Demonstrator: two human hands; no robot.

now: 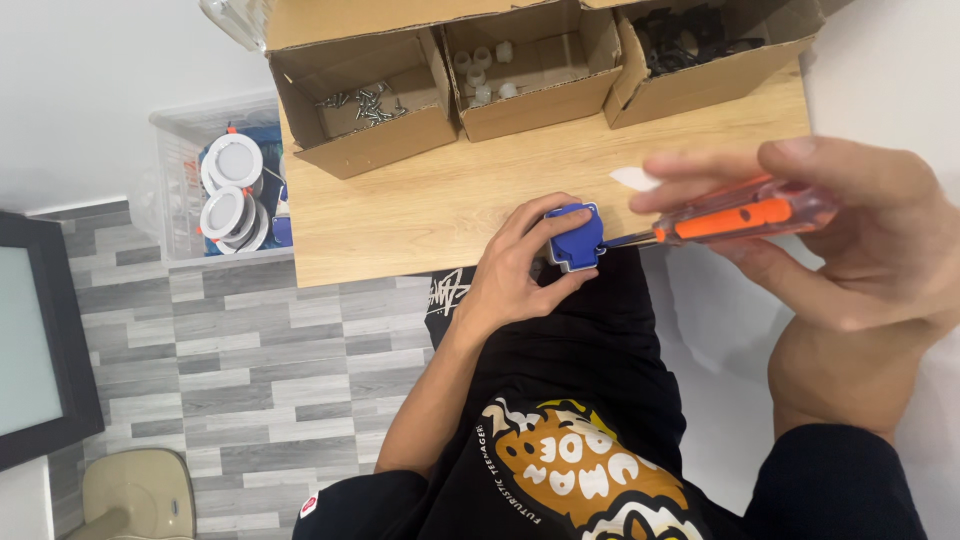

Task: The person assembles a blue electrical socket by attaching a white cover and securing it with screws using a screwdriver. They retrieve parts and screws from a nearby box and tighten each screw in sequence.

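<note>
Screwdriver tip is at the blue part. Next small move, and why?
Probably turn the orange-handled screwdriver while keeping it pressed in: its metal tip already meets the small blue plastic housing, the left hand braces that housing, and the right hand grips the handle.

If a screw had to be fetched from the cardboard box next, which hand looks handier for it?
Probably the left hand: it is nearer the box of screws, though it grips the blue part. The right hand holds the orange screwdriver, farther away.
</note>
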